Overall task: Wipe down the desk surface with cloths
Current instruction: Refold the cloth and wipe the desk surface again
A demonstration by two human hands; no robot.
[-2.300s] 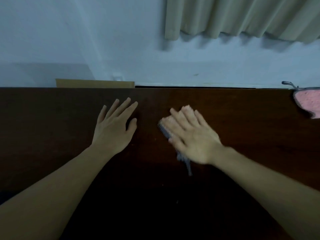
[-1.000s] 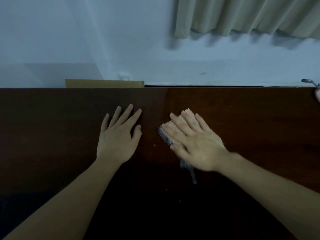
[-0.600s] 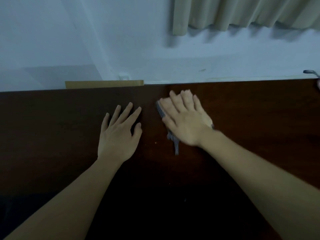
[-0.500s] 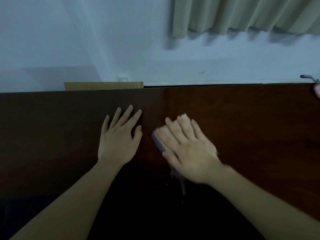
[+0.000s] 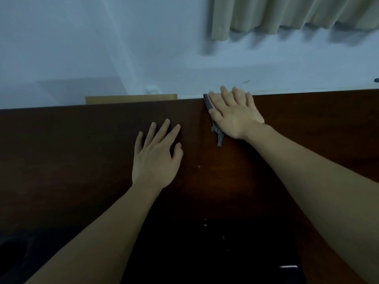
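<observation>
The dark brown wooden desk (image 5: pixel 82 150) fills the lower part of the view. My right hand (image 5: pixel 233 113) lies flat with straight fingers on a small cloth (image 5: pixel 217 136), pressing it against the desk at the far edge; its fingertips reach past that edge. Only the cloth's grey striped left border and a pale corner at the right show from under the hand. My left hand (image 5: pixel 155 158) rests flat on the bare desk, fingers spread, nearer to me and left of the cloth.
A white wall rises behind the desk, with a beige curtain (image 5: pixel 287 15) at the upper right. A tan board (image 5: pixel 131 98) stands behind the far edge at the left. A few pale crumbs (image 5: pixel 199 166) dot the wood near the middle.
My right hand has pushed the cloth away from me, from the middle of the desk to its far edge. My left hand has stayed in place.
</observation>
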